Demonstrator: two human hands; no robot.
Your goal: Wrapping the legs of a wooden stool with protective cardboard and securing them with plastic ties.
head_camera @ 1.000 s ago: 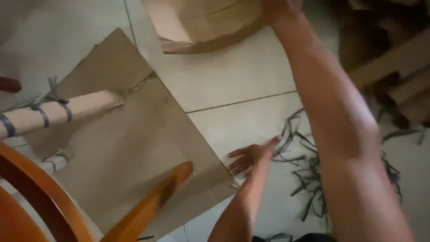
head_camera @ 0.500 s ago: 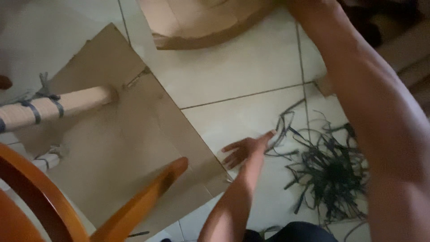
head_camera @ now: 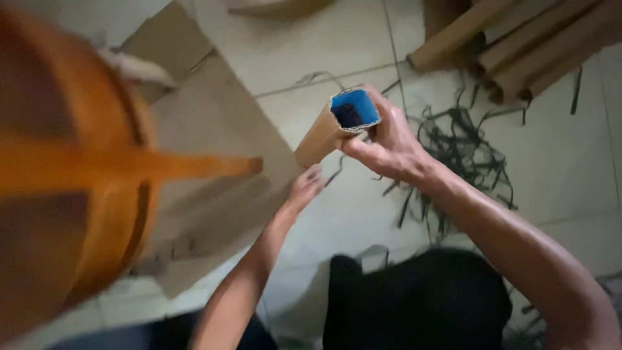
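My right hand point(head_camera: 389, 144) grips a brown cardboard tube point(head_camera: 322, 135) near its open end, whose inside shows blue point(head_camera: 354, 109). The tube slants down to the left over the tiled floor. My left hand point(head_camera: 303, 186) is just below the tube's lower part, fingers loosely together, at or almost at the cardboard; contact is unclear. An orange wooden chair point(head_camera: 97, 168), blurred, fills the left side, one leg point(head_camera: 207, 167) pointing right toward my left hand.
A flat sheet of brown cardboard point(head_camera: 214, 129) lies on the floor under the chair. A tangle of dark plastic straps point(head_camera: 463, 149) lies right of my right hand. Several long cardboard pieces point(head_camera: 512, 39) are stacked at the top right. Dark clothing point(head_camera: 421, 304) covers my lap.
My right arm came back from the far top with the cardboard tube in hand. My left hand lifted off the floor toward the tube. The view swung, so the chair looms larger.
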